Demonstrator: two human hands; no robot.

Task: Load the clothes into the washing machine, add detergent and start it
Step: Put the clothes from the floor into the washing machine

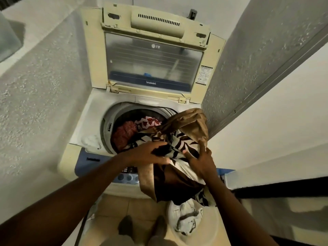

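Note:
A cream top-loading washing machine stands with its glass lid raised. Red and white patterned clothes lie inside the drum. A large brown, black and white patterned cloth hangs over the drum's front right rim and down across the control panel. My left hand grips the cloth at the drum's front edge. My right hand grips the same cloth just to the right. No detergent is in view.
A pale laundry basket on the tiled floor below my right arm holds a light grey garment. Rough plaster walls close in on the left and right. A white ledge and a dark strip run along the right.

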